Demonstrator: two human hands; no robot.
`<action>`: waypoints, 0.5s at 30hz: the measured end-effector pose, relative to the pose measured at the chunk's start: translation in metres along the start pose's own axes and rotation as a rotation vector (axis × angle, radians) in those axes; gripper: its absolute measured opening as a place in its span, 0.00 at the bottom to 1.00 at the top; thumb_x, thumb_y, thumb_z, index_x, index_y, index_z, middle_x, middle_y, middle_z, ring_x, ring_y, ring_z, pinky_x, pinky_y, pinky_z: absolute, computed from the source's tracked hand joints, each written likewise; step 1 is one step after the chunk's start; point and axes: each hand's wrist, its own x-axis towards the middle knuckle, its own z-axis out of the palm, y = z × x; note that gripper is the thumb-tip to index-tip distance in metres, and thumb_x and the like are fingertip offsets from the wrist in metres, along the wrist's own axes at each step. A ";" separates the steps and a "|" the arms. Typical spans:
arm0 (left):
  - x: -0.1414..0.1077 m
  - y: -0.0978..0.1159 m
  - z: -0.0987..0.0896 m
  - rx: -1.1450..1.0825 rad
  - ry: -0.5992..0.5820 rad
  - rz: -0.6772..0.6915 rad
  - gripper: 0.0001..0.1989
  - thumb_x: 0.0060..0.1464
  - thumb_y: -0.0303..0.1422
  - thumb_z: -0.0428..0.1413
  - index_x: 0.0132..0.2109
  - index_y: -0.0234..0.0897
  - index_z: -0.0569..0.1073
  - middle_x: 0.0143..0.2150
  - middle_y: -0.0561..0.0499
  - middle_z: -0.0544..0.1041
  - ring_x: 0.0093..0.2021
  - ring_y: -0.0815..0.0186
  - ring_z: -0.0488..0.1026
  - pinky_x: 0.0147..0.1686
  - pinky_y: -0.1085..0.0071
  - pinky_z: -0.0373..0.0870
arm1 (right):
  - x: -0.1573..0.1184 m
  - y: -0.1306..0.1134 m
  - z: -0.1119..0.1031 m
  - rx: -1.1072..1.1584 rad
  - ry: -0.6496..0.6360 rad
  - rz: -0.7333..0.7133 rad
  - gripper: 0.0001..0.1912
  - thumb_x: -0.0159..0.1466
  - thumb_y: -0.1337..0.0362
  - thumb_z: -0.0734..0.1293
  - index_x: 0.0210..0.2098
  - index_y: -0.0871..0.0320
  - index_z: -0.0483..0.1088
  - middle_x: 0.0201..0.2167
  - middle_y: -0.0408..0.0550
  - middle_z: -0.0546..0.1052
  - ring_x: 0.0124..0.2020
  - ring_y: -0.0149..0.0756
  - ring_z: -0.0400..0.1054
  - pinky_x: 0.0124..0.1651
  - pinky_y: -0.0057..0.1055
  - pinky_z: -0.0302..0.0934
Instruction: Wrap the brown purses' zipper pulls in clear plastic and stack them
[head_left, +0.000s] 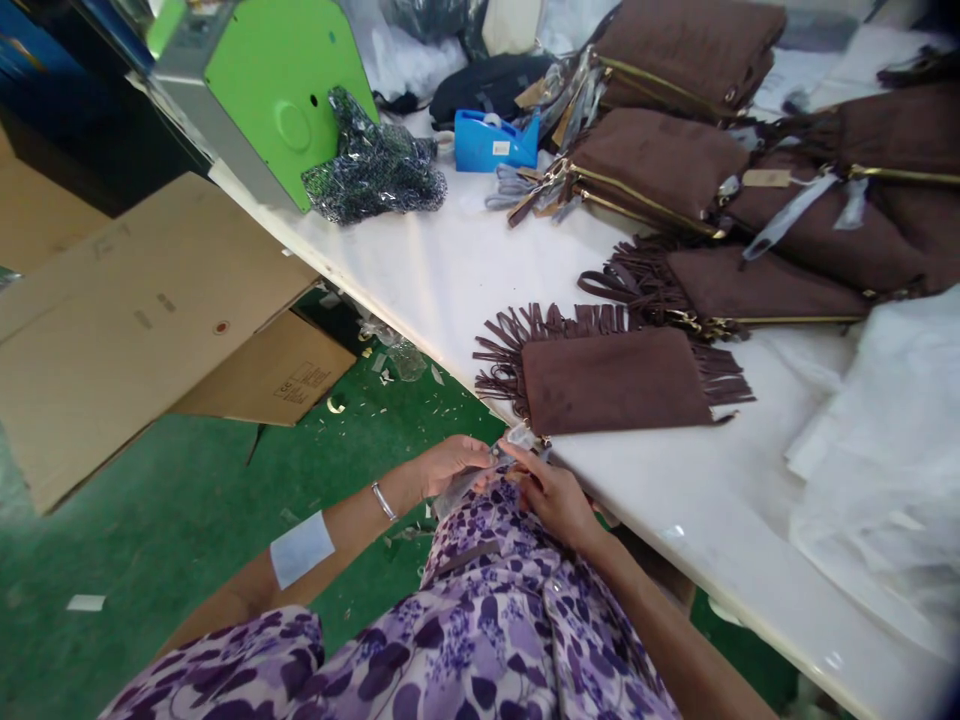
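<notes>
Both hands meet just off the table's near edge, in front of my body. My left hand point(459, 464) has its fingers pinched on a small piece of clear plastic point(454, 492). My right hand point(551, 492) is bent at the same spot, its fingers closed on something small that I cannot make out. Right beyond them, a flat dark brown pouch point(615, 382) with fringed edges lies on the white table point(420, 270). Its near left corner, with a small metal fitting, is close to my fingers.
More brown bags point(660, 165) with gold zippers are piled at the back right. A blue tape dispenser point(495, 142), crumpled dark plastic point(375, 165) and a green machine point(281, 90) stand at the back. Cardboard point(142, 320) lies left; white material point(885, 470) covers the right side.
</notes>
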 end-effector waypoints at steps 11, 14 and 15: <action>-0.002 -0.002 -0.004 0.043 -0.138 0.022 0.13 0.42 0.31 0.65 0.36 0.29 0.75 0.30 0.47 0.74 0.24 0.71 0.66 0.24 0.75 0.61 | 0.031 0.013 0.003 0.073 -0.035 0.035 0.15 0.66 0.61 0.58 0.44 0.53 0.75 0.21 0.39 0.74 0.23 0.31 0.69 0.30 0.25 0.61; -0.004 -0.002 -0.008 0.034 -0.181 0.030 0.15 0.41 0.30 0.65 0.38 0.29 0.74 0.32 0.46 0.74 0.27 0.69 0.68 0.27 0.74 0.63 | 0.034 0.011 0.002 0.088 -0.032 0.063 0.13 0.65 0.61 0.60 0.42 0.53 0.75 0.23 0.40 0.75 0.23 0.31 0.70 0.30 0.25 0.61; -0.005 -0.002 -0.009 0.036 -0.190 0.036 0.17 0.40 0.29 0.65 0.39 0.29 0.73 0.34 0.45 0.74 0.28 0.68 0.69 0.28 0.74 0.64 | 0.035 0.010 0.002 0.076 -0.025 0.073 0.12 0.65 0.60 0.61 0.41 0.54 0.75 0.23 0.40 0.76 0.23 0.31 0.70 0.30 0.25 0.61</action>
